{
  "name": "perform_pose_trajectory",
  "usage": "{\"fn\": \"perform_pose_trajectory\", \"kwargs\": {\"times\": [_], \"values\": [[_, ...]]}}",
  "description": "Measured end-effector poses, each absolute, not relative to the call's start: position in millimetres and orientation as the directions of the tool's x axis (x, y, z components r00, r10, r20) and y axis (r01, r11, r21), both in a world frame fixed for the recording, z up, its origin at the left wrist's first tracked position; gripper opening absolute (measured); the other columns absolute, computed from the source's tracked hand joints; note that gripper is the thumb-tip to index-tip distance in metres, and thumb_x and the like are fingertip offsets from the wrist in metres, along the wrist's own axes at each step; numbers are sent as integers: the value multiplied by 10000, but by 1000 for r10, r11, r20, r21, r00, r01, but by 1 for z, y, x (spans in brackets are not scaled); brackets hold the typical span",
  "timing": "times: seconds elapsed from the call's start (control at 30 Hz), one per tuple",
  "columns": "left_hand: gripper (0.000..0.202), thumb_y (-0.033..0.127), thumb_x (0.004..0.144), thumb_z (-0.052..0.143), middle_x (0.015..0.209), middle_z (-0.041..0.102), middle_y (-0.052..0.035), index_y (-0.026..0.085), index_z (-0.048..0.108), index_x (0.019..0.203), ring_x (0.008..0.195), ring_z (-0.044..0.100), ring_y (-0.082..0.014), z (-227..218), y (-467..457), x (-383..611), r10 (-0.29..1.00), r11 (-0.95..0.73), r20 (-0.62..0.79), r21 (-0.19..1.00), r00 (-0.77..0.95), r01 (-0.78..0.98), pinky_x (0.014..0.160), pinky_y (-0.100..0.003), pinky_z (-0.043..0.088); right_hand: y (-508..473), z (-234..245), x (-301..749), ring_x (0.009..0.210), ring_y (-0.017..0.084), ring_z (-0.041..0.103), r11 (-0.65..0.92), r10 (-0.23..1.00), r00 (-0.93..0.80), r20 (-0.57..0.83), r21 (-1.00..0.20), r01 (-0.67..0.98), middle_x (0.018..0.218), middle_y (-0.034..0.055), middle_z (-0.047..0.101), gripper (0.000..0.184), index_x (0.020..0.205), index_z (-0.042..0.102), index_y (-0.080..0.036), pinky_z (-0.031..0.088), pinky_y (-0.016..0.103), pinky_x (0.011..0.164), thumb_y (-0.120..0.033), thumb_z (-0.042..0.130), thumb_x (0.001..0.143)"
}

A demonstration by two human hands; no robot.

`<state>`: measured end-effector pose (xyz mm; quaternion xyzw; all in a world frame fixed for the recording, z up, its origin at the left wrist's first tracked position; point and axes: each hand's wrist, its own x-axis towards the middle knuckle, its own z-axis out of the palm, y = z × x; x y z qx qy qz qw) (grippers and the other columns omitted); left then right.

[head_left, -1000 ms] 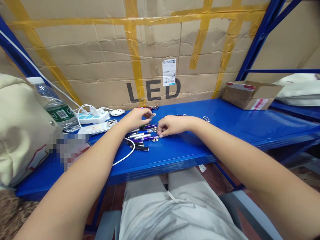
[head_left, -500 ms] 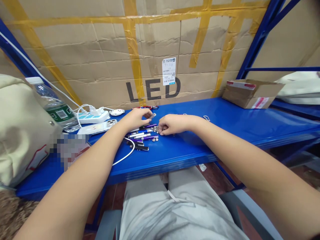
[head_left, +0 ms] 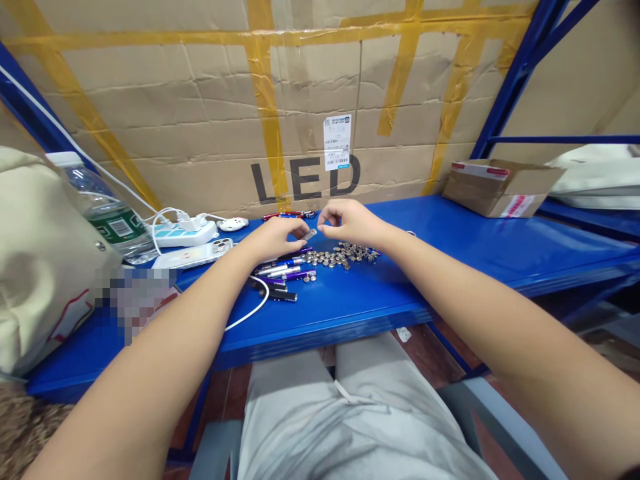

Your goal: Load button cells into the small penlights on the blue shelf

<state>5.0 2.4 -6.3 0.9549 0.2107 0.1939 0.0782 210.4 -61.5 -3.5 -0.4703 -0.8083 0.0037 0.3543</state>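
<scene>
My left hand (head_left: 277,239) pinches a small silvery tube (head_left: 311,234) between thumb and fingers, its end pointing right. Close to that end is my right hand (head_left: 353,222), thumb and fingertips drawn together; whatever they hold is too small to make out. Below both hands, a loose spread of button cells (head_left: 345,256) covers part of the blue table (head_left: 330,307). Under and in front of my left hand lie several slim pen-like tubes (head_left: 283,272) in purple, blue, white and black. Two cells rest apart, beside a purple one.
Behind the hands are red and blue slim tubes (head_left: 287,215). On the left stand a bag (head_left: 40,260), a water bottle (head_left: 113,217), a power strip (head_left: 187,233) and a phone (head_left: 195,254). A small open carton (head_left: 500,190) sits right; a white cable (head_left: 260,307) crosses the front edge.
My right hand has lifted from the button cells and moved up and back to the tube's end, uncovering the pile. The left hand has barely moved, still holding the tube.
</scene>
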Motion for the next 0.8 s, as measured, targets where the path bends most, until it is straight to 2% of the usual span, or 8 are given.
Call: {"fn": "perform_pose_trajectory", "kwargs": {"times": [0.67,0.8], "values": [[198,237,787,581,939,722,-44,164,649,958,867,661,-176,-4,-3,7,435,-893,348,282,831,350,818,-301,496,-61,-5,212,672,132,514,585,731,-329,598,-299,754,723,28,635,141,800,682,-155,383,278,644,-218,556,791],[206,254,790,580,947,721,-46,167,652,963,868,660,-177,-7,0,7,442,-890,350,285,826,355,812,-303,503,-67,-2,212,720,145,544,616,729,-411,548,-261,743,787,54,666,215,847,698,-141,394,284,678,-232,504,832]]}}
